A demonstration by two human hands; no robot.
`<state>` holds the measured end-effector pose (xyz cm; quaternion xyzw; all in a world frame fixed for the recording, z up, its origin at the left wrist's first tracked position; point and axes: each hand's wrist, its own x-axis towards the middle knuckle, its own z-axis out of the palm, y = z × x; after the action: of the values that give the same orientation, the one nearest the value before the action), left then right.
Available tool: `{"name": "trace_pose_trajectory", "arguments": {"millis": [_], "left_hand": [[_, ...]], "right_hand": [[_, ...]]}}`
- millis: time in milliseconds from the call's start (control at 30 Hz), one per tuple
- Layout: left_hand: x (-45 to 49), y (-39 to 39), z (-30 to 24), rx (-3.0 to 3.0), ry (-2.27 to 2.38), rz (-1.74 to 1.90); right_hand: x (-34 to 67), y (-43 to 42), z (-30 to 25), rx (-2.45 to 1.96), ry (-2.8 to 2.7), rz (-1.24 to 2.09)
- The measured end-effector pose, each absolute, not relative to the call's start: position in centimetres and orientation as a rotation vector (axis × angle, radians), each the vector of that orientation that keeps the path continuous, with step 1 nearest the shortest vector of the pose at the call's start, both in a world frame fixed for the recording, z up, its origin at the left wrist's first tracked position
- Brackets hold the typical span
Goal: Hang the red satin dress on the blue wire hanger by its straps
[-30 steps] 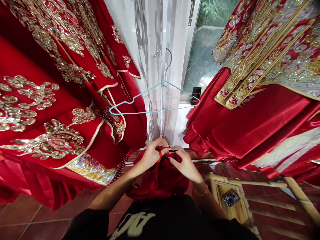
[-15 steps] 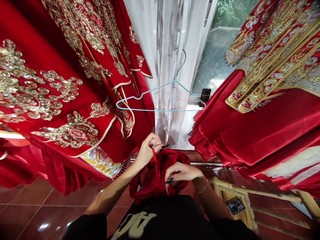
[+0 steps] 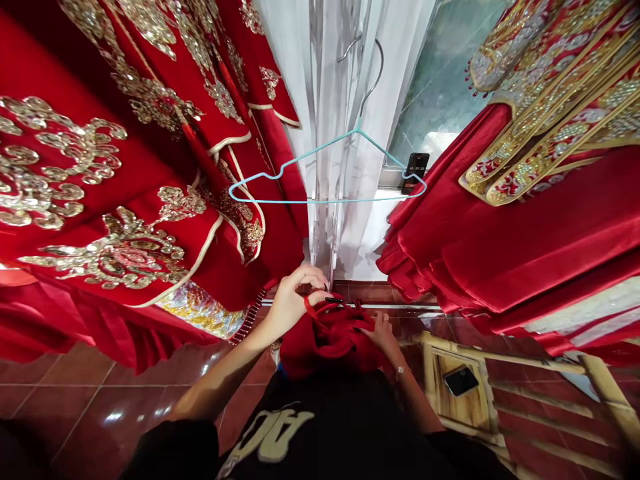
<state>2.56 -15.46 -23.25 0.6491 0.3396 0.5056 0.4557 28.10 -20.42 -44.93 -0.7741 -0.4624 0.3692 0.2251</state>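
2 hands (image 3: 293,303) on cloth (image 3: 330,341), hanger (image 3: 300,201) abv.

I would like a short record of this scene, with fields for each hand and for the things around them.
left hand: pinches the top of the red cloth
right hand: at the cloth's right side, fingers partly hidden, grip unclear
above: bare blue hanger before white curtain
left: embroidered red garment
right: red satin garment
ledge: phone
lower right: bamboo stand holding a second phone
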Motion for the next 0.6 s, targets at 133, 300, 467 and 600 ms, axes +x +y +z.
{"name": "trace_pose_trajectory", "arguments": {"millis": [133, 300, 467, 600], "left_hand": [[1.8, -15.6, -22.7, 1.839, 0.898, 1.358], [0.7, -16.4, -22.3, 1.858, 1.046, 1.332], [-0.8, -16.4, -23.1, 1.629, 1.181, 1.233], [-2.6, -15.3, -25.6, 1.398, 1.275, 1.196]], "right_hand": [[28.6, -22.9, -47.6, -2.301, -1.144, 1.104], [30.8, -23.3, -48.2, -2.100, -1.095, 1.364], [31.7, -22.5, -46.5, -1.777, -0.977, 1.234], [31.5, -21.6, -44.3, -1.604, -0.861, 1.100]]}}
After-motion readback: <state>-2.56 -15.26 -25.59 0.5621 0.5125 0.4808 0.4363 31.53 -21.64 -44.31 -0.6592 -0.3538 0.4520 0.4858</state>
